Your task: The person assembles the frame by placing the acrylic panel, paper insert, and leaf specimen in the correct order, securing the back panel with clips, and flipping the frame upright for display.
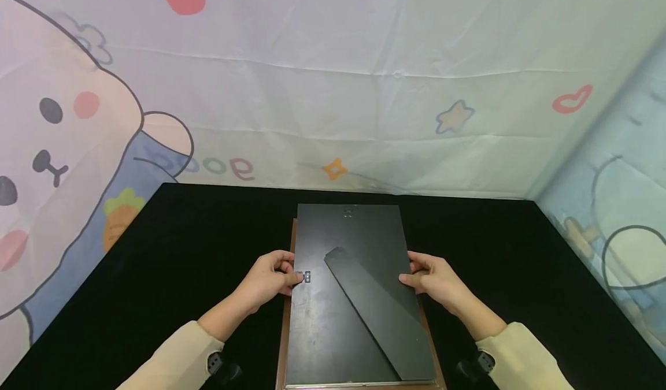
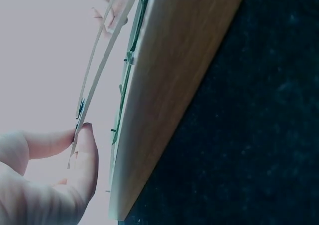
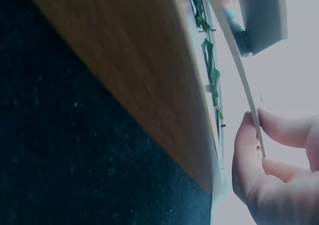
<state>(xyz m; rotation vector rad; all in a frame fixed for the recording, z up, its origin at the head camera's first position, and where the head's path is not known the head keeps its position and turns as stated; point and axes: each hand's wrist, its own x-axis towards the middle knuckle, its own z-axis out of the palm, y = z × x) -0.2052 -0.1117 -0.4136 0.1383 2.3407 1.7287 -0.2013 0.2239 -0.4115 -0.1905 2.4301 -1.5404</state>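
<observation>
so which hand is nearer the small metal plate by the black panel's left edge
Left. The left hand pinches the edge of the black panel just beside the metal plate; the right hand pinches the opposite edge, farther away.

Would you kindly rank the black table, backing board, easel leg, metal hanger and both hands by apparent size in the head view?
Black table
Backing board
Easel leg
Left hand and right hand: too alike to rank
Metal hanger
</observation>
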